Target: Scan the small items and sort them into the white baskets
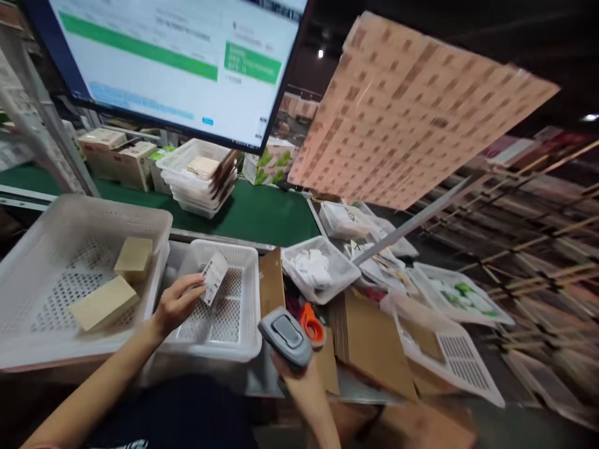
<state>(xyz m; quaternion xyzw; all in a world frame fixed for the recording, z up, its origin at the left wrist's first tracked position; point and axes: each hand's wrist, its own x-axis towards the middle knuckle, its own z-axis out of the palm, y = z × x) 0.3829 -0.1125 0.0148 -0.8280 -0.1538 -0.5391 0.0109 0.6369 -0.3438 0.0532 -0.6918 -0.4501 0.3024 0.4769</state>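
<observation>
While left fingers (194,288) pinch a white printed packet (214,276), right fingers (285,368) grip grey scanner (286,337)

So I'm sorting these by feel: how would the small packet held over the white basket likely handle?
The small packet looks thin and flat, pinched by the left hand at one edge alone, so it is probably light. It stays straight without drooping, which suggests some stiffness. Being flat, it should not roll if dropped into the white basket.
</observation>
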